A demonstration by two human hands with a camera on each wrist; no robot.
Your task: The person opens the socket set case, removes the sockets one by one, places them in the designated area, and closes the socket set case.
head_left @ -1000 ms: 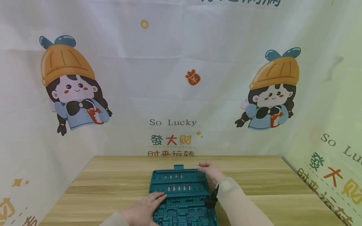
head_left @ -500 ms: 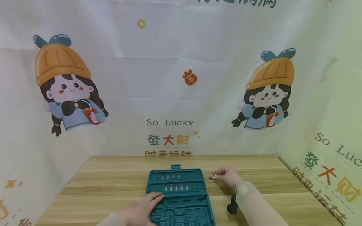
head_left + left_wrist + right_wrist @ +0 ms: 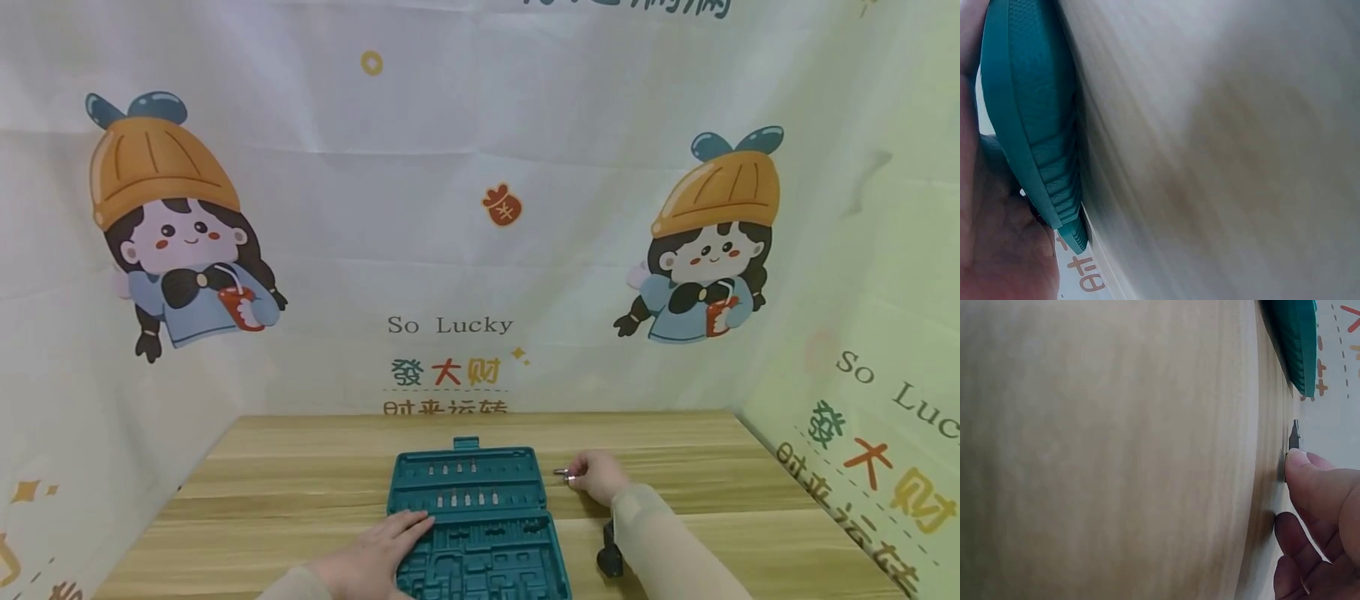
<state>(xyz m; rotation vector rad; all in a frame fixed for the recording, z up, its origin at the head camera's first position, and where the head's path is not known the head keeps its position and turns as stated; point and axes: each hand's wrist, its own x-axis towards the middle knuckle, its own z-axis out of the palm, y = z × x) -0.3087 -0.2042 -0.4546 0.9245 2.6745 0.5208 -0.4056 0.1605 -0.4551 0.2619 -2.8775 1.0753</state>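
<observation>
The left hand (image 3: 378,554) lay flat, fingers straight, on the moulded teal plastic case (image 3: 472,521) on the wood-grain worktop (image 3: 300,492). Just right of the case, the right hand (image 3: 596,475) pinched a slim metal bit (image 3: 561,472).

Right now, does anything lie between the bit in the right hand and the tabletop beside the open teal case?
Nothing visible does. The right hand pinches the small metal bit right at the wooden table, just right of the teal case. The left hand rests flat on the case.
</observation>
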